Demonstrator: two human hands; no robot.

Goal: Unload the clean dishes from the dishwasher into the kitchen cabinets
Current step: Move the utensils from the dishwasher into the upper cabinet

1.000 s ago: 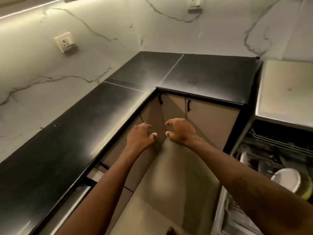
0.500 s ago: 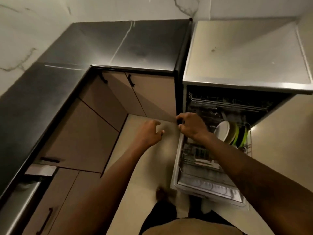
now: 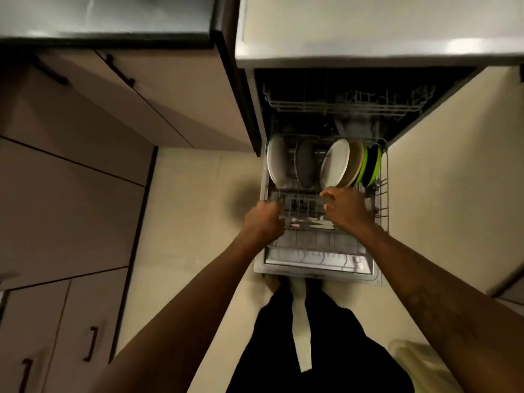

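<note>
Blurring hides whether the left hand [image 3: 263, 219] grips the lower rack [image 3: 317, 245] at mid-frame. Right hand [image 3: 347, 208] holds loose, released fingers [image 3: 330, 192] beneath the white plate [image 3: 336, 161].

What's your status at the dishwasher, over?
Left grip curled at lower rack edge, hold unclear. Right grip empty, reaching near white plate. No plate lifted yet. Nothing blocking.

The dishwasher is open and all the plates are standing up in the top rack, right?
Not quite. The head view shows the plates standing on edge in the bottom rack, which is pulled out over the open dishwasher door. The top rack shows no plates.
</note>
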